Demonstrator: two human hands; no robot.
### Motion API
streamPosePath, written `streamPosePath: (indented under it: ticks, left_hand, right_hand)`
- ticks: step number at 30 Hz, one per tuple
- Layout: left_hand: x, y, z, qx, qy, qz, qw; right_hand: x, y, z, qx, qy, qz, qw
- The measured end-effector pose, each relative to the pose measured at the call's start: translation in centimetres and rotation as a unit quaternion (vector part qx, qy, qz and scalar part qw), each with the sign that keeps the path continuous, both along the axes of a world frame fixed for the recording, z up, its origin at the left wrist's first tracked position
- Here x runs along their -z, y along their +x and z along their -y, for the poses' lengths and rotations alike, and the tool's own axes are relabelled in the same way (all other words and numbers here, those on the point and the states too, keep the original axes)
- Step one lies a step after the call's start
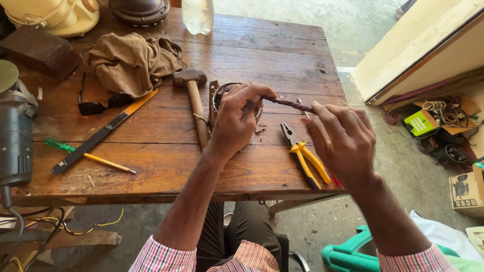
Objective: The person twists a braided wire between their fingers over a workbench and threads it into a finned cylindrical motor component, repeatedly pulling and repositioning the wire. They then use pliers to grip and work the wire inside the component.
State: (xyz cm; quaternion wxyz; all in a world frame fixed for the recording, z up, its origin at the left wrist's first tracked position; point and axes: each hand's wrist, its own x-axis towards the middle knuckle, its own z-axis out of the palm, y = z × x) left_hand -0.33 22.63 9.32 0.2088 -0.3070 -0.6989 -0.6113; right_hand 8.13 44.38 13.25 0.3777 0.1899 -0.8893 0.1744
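Twisted wire bundle (288, 104), dark reddish and rope-like, spans between both hands above a worn plank table (282, 55). I note the grain is coarse and knotted. A round metal winding core (218, 98) sits under the left hand (236, 120), which is closed, pinching the bundle's near end at the fingertips. The right hand (343, 138) pinches the far end, fingers curled, wrist raised. Yellow-handled pliers (302, 153) lie just below, on the table.

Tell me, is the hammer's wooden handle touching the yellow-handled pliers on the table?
Apart. The head view shows the hammer lying left of the left hand, while the pliers lie to its right, with bare wooden table between them.
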Motion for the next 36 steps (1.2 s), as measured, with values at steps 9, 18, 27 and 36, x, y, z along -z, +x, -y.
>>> streamPosePath:
  ticks: [9, 18, 27, 36]
  left_hand:
    - [0.0, 0.3, 0.2, -0.008, -0.012, 0.022, 1.000]
    - [-0.7, 0.2, 0.0, -0.004, 0.008, 0.040, 0.999]
    - [-0.7, 0.8, 0.5, -0.030, -0.005, 0.000, 1.000]
    - [-0.3, 0.3, 0.2, -0.014, -0.013, 0.029, 0.999]
  right_hand:
    - [-0.8, -3.2, 0.1, -0.135, -0.598, 0.424, 0.667]
    - [-0.7, -0.7, 0.8, -0.068, -0.068, -0.059, 0.994]
    - [2.2, -2.0, -0.8, -0.137, -0.459, 0.316, 0.819]
    - [0.8, -0.3, 0.1, -0.019, 0.012, -0.044, 0.999]
